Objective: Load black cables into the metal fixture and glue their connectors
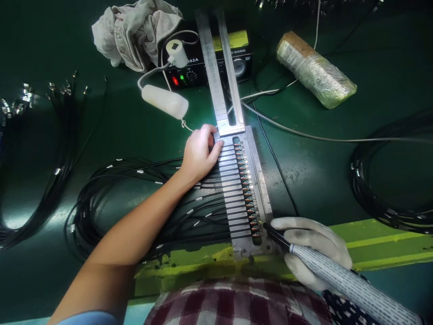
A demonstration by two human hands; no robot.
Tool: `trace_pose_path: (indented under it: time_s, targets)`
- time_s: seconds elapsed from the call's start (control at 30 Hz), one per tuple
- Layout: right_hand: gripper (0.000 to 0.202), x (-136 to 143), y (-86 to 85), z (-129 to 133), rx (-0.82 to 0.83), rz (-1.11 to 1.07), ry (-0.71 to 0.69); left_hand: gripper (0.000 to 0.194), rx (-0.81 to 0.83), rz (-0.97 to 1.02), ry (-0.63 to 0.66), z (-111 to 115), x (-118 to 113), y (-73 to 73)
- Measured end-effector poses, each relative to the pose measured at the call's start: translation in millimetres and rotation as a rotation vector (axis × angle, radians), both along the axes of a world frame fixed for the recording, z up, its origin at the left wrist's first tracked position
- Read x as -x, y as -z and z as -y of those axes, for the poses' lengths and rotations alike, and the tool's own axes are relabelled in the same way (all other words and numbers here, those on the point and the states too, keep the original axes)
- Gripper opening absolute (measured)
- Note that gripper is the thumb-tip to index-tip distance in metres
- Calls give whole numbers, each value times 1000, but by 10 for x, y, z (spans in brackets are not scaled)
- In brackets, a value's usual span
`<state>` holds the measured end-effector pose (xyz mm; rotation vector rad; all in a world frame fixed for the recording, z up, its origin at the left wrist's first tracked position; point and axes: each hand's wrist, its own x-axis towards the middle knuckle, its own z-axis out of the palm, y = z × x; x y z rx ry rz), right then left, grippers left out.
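Observation:
A slotted metal fixture (233, 210) lies across the bench, with a row of black cables (203, 225) laid in its grooves. Their exposed wire ends and small connectors (248, 194) line up along its right side. My bare left hand (202, 151) grips the fixture's upper left edge, its thumb pressed on top and its fingers curled. In my white-gloved right hand (314, 248) is a pen-shaped tool (338, 268) with a black tip and a white barrel covered in dark marks. The tip is at the lowest connectors; whether it touches them I cannot tell.
Behind the fixture stands a black control box (191, 74) under a slotted metal bar (211, 67). Near it are a white lamp (165, 101), a crumpled cloth (135, 31) and a wrapped package (316, 70). Coiled cables lie left and right (358, 180). A thin hose (304, 132) crosses the bench.

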<state>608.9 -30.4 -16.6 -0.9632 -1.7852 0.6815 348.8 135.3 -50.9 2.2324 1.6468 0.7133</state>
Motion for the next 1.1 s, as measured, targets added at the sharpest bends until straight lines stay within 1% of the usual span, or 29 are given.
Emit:
trace_pose_path:
  time_s: [0.13, 0.43, 0.77, 1.1]
  targets:
    - [27, -10, 11, 13, 10, 15, 9, 18, 8, 7, 3, -2, 4, 8]
    - [28, -19, 55, 23, 1, -11, -17, 17, 6, 13, 5, -1, 1, 1]
    - [27, -27, 27, 24, 16, -6, -16, 17, -5, 5, 6, 1, -2, 2]
    - [31, -58, 78, 35, 22, -5, -43, 16, -10, 12, 8, -2, 0, 9]
